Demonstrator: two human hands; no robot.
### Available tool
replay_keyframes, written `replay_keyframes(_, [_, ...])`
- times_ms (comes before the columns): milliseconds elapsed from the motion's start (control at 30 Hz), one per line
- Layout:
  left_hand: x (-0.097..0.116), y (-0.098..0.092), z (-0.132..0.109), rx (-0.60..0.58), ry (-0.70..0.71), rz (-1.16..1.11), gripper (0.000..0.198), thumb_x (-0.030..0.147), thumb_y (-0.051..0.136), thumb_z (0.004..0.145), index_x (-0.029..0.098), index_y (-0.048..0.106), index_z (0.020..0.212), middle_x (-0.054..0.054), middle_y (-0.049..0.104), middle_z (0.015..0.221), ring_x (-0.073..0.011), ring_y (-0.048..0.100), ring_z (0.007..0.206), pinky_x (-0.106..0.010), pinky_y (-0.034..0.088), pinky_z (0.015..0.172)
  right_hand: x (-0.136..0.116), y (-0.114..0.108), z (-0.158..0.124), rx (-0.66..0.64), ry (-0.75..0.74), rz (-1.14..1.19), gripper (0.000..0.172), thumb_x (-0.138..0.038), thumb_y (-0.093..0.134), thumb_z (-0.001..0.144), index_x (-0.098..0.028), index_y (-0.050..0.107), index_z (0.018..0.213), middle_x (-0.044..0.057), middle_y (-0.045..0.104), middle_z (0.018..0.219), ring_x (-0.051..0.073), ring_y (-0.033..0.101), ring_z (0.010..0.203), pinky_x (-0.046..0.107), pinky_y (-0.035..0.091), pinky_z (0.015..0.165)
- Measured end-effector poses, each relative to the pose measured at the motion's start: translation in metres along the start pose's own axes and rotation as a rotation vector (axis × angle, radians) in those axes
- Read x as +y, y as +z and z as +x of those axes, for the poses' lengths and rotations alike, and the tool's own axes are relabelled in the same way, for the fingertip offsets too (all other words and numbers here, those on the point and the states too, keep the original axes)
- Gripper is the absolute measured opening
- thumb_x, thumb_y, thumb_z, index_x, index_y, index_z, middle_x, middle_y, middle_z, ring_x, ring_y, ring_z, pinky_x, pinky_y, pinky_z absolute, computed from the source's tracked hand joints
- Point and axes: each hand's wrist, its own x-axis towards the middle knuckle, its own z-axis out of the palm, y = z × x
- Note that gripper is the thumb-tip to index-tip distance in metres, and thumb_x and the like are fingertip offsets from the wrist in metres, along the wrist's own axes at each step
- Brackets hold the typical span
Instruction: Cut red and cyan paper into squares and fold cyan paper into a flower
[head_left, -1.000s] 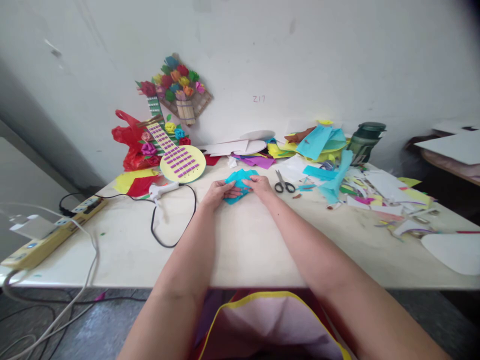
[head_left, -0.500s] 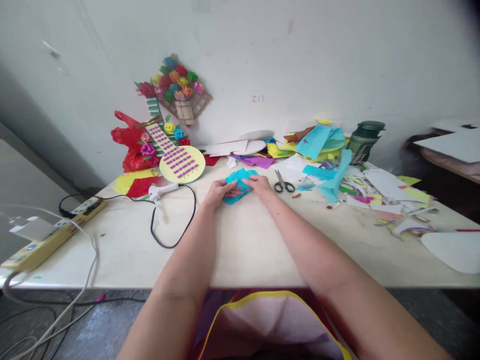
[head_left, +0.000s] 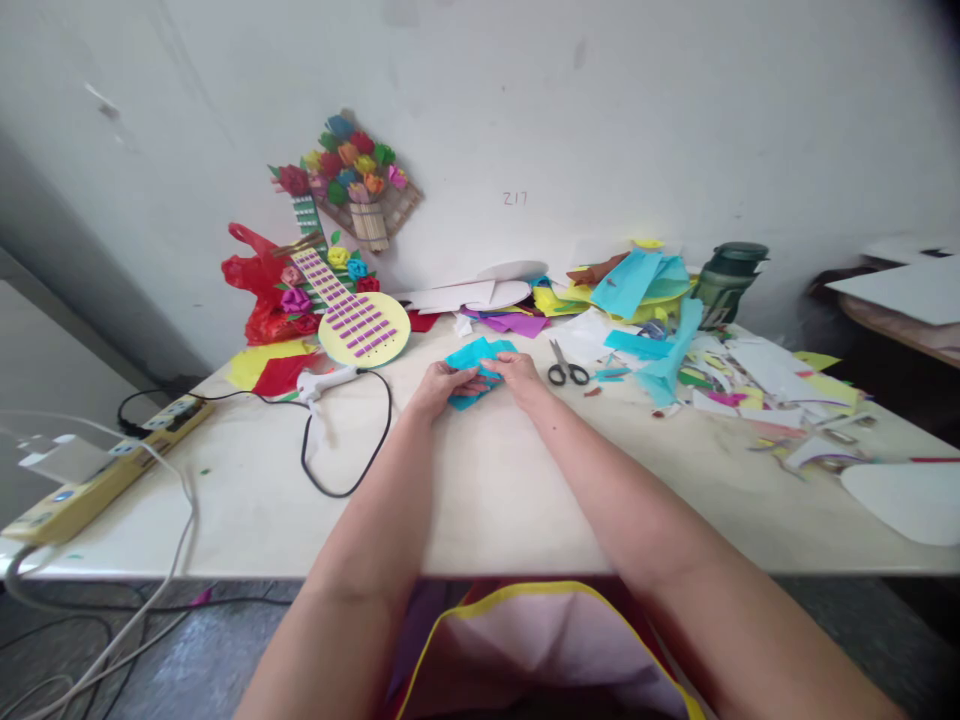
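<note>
Several blue crepe paper pieces (head_left: 469, 356) are between my hands, a little above the middle of the table. My left hand (head_left: 444, 386) pinches their left side, thumb on top. On the right side, my right hand (head_left: 516, 374) grips the same paper with thumb and fingers. The pieces overlap with uneven edges; fingers hide part of them. Just right of my right hand lies a pair of scissors (head_left: 568, 366) with black handles, blades apart. A white hot glue gun (head_left: 328, 380) rests to the left of my left hand, its black cord looped on the table.
Coloured paper and scraps (head_left: 750, 375) cover the right side, near a green bottle (head_left: 731, 285). At the back left stand a paper-flower guitar craft (head_left: 365, 328) and a red plastic bag (head_left: 259, 285). A yellow power strip (head_left: 142, 455) with cables lies along the left edge.
The blue paper has shifted and turned slightly between my fingers, its left part now a bit farther left. Both hands keep their hold; everything else stays in place.
</note>
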Motion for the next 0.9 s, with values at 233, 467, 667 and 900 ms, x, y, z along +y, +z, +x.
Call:
replay_keyframes(233, [0.0003,0.0042,-0.0002,-0.006,0.007,0.006,0.042,0.039,0.074,0.059,0.009,0.065,0.088,-0.013,0.07,0.079,-0.0204,0.066,0.07,-0.029,0.052,0.068,-0.0019,0.005,-0.0045,0.01,0.028,0.04,0.031,-0.035,0.072,0.044,-0.016,0.052,0.056,-0.003,0.048,0.058,0.014,0.051,0.069,0.026,0.038,0.065])
replay_keyframes(467, [0.0008,0.0047,-0.0001,-0.02,-0.003,-0.01,0.042,0.04,0.075,0.058,0.01,0.067,0.086,-0.013,0.069,0.085,-0.0214,0.066,0.071,-0.031,0.052,0.069,-0.0037,0.0071,-0.0042,0.053,0.092,0.135,0.033,-0.031,0.074,0.039,-0.017,0.053,0.061,-0.004,0.052,0.063,0.014,0.052,0.074,0.025,0.038,0.069])
replay_keyframes(667, [0.0019,0.008,-0.0009,-0.036,-0.055,0.018,0.04,0.042,0.074,0.057,0.009,0.068,0.079,-0.013,0.069,0.076,-0.0209,0.066,0.068,-0.033,0.052,0.071,-0.004,0.0073,-0.0068,0.016,0.06,0.134,0.033,-0.032,0.072,0.043,-0.018,0.044,0.053,-0.007,0.04,0.053,0.01,0.044,0.062,0.023,0.034,0.061])
replay_keyframes(900, [-0.0022,0.0058,0.0021,-0.06,-0.002,0.02,0.043,0.042,0.074,0.058,0.008,0.066,0.084,-0.014,0.069,0.078,-0.0209,0.066,0.069,-0.033,0.052,0.07,-0.0035,0.0071,-0.009,-0.037,0.031,0.111,0.034,-0.035,0.07,0.048,-0.019,0.039,0.05,-0.007,0.035,0.049,0.008,0.037,0.054,0.022,0.03,0.053])
